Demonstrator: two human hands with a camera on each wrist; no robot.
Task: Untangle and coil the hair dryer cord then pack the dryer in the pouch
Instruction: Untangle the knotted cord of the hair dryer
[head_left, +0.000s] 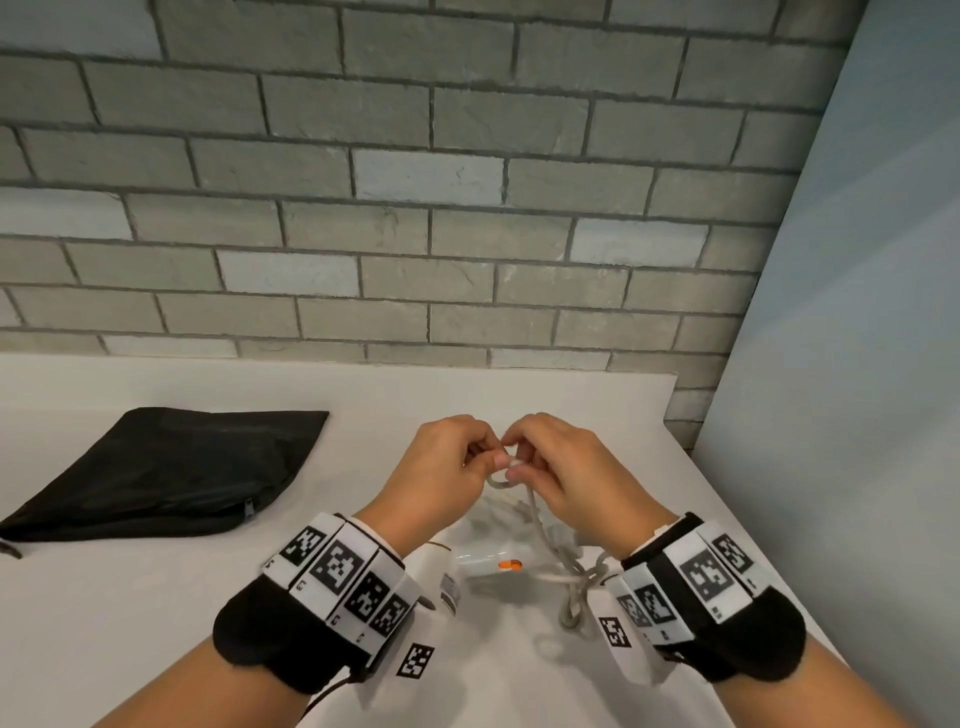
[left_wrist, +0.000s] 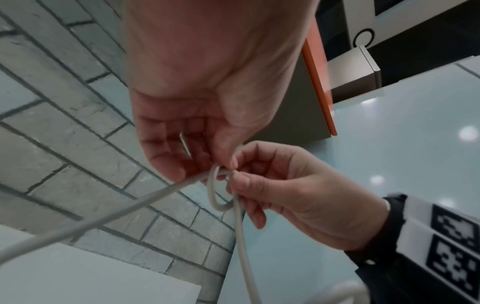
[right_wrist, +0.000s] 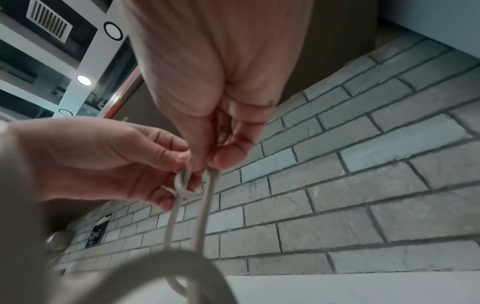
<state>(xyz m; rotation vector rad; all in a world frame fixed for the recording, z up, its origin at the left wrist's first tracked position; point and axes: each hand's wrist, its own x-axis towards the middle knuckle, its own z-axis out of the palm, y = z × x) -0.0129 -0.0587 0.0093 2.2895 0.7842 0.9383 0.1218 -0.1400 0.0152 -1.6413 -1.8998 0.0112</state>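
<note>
On the table (head_left: 156, 597), the pouch (head_left: 171, 467) lies to the left, near the wall (head_left: 415, 208) behind. The left hand (head_left: 441, 467) and right hand (head_left: 566, 467) meet above the table's middle, fingertips touching, with a loop of the cord (head_left: 535, 514) between them. The dryer (head_left: 483, 564) lies below, between the wrists; the cord trails down to its right.

Cord (head_left: 535, 514) pale grey-white. Hair dryer (head_left: 485, 564) white, with small orange switch (head_left: 509, 565). Pouch (head_left: 171, 467) plain black. Table (head_left: 156, 623) white. Wall (head_left: 363, 208) grey brick pattern with darker grey joints. Wrist bands (head_left: 343, 582) white with black square-code markers, over black cuffs.
</note>
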